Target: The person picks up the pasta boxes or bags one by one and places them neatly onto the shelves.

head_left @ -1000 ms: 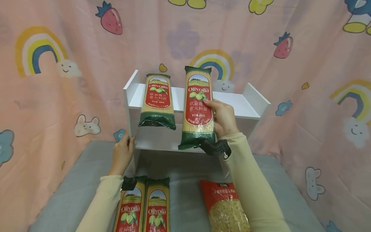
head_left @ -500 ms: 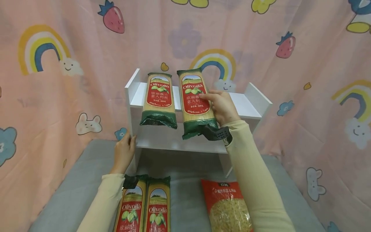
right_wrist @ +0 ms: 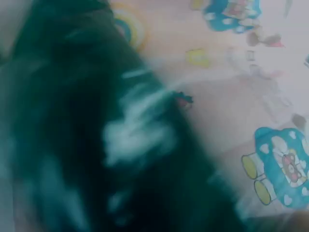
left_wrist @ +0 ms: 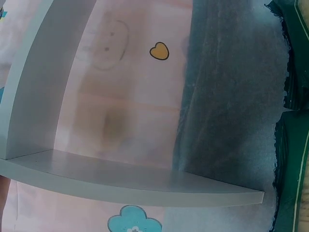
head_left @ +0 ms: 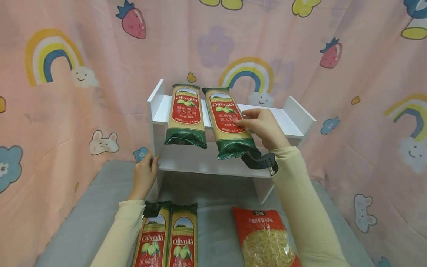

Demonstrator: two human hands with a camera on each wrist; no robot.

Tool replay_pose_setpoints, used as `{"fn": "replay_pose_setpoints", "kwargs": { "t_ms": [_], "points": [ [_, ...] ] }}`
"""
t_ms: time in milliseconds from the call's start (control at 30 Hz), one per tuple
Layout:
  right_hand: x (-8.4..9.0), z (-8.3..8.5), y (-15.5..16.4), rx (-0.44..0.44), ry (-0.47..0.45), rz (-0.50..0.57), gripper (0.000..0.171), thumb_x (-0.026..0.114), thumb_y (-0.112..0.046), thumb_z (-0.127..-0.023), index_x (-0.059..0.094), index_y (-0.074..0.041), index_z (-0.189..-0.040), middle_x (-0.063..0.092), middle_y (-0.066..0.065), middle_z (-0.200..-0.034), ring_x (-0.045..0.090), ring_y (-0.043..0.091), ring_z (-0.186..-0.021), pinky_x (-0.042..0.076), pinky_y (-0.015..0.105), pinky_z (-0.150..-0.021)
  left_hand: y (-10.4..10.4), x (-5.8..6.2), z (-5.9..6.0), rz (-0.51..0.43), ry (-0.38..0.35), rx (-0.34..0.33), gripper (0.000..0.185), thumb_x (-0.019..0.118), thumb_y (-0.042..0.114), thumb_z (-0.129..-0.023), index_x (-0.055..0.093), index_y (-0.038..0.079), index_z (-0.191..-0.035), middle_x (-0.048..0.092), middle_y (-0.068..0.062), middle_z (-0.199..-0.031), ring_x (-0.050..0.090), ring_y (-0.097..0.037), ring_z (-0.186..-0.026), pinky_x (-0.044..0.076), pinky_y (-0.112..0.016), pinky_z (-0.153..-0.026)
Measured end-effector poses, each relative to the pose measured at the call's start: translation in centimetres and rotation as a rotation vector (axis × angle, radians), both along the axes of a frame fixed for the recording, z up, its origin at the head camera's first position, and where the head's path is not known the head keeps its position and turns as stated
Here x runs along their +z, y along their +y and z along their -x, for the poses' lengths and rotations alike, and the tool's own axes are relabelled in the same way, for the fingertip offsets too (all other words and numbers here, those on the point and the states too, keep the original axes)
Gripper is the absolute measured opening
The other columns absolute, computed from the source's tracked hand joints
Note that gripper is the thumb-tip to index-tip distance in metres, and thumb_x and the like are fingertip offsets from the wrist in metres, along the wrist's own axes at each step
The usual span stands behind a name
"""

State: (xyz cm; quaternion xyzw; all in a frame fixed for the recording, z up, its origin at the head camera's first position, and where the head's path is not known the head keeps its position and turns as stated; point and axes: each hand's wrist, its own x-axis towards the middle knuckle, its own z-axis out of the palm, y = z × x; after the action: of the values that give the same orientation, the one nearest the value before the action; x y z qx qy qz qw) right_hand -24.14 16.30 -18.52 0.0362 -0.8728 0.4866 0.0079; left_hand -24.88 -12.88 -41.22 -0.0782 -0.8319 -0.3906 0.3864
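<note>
My right hand (head_left: 265,128) holds a pack of spaghetti (head_left: 228,115) by its right edge, fingertips over the red label. The pack leans with its top to the left over the white shelf (head_left: 203,163), and its green lower end sticks out past the top board's front edge. In the right wrist view that green end (right_wrist: 130,140) is blurred and fills much of the picture. A second spaghetti pack (head_left: 186,111) lies on the top board just left of it. My left hand (head_left: 144,176) grips the shelf's left side panel, with part of the fingers hidden behind it.
Two more spaghetti packs (head_left: 182,237) lie side by side on the grey cloth (head_left: 213,222) in front. Right of them is a red bag of pasta (head_left: 267,241), partly behind the right sleeve. A pink patterned curtain (head_left: 110,104) hangs behind the shelf.
The held spaghetti pack has come down and tilted, its top shifting left toward the pack on the shelf. My right hand has moved slightly right along it. The left hand stays at the side panel.
</note>
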Motion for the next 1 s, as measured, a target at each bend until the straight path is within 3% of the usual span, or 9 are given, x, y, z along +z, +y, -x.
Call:
{"fn": "replay_pose_setpoints", "kwargs": {
  "t_ms": [67,200,433,600,1000],
  "points": [
    [-0.3,-0.7,0.6,-0.002,0.052,-0.015,0.059,0.067,-0.022,-0.087,0.045,0.006,-0.135,0.054,0.019,-0.124,0.052,0.023,-0.1,0.046,0.027,-0.082,0.1,0.1,0.0,-0.001,0.002,-0.003,0.017,0.058,0.004,-0.093,0.049,0.003,-0.079,0.05,-0.01,-0.059,0.043,-0.021,-0.048,0.033,-0.034,-0.047],
    [-1.5,-2.4,1.7,-0.005,0.133,0.059,0.052,0.067,-0.017,-0.086,0.05,0.01,-0.128,0.059,0.017,-0.108,0.057,0.015,-0.087,0.05,0.022,-0.076,0.3,0.1,0.0,-0.004,0.008,-0.01,0.017,0.058,0.004,-0.093,0.049,0.002,-0.078,0.049,-0.01,-0.059,0.042,-0.02,-0.048,0.033,-0.033,-0.048],
    [-3.6,-4.2,2.6,0.055,0.011,0.274,0.05,0.061,-0.028,-0.092,0.053,0.008,-0.125,0.057,0.011,-0.109,0.06,0.009,-0.081,0.05,0.023,-0.077,0.2,-0.1,0.1,-0.001,0.031,0.006,0.018,0.058,0.002,-0.093,0.049,0.002,-0.077,0.047,-0.008,-0.057,0.036,-0.014,-0.048,0.03,-0.031,-0.047],
    [-4.2,-4.6,2.2,0.094,0.001,0.404,0.047,0.059,-0.021,-0.094,0.049,0.01,-0.128,0.058,0.009,-0.107,0.061,0.01,-0.081,0.05,0.022,-0.078,0.2,-0.2,0.1,-0.009,0.037,0.007,0.018,0.058,0.001,-0.092,0.049,0.001,-0.077,0.047,-0.009,-0.057,0.037,-0.015,-0.047,0.031,-0.031,-0.046],
    [-5.1,-4.0,0.0,0.086,0.059,0.488,0.041,0.06,-0.013,-0.094,0.051,0.011,-0.126,0.066,0.002,-0.095,0.062,0.008,-0.078,0.049,0.022,-0.074,0.1,0.1,-0.2,0.005,-0.009,0.018,0.019,0.057,0.004,-0.094,0.047,0.002,-0.077,0.046,-0.009,-0.058,0.039,-0.018,-0.047,0.031,-0.032,-0.046]
  ]
}}
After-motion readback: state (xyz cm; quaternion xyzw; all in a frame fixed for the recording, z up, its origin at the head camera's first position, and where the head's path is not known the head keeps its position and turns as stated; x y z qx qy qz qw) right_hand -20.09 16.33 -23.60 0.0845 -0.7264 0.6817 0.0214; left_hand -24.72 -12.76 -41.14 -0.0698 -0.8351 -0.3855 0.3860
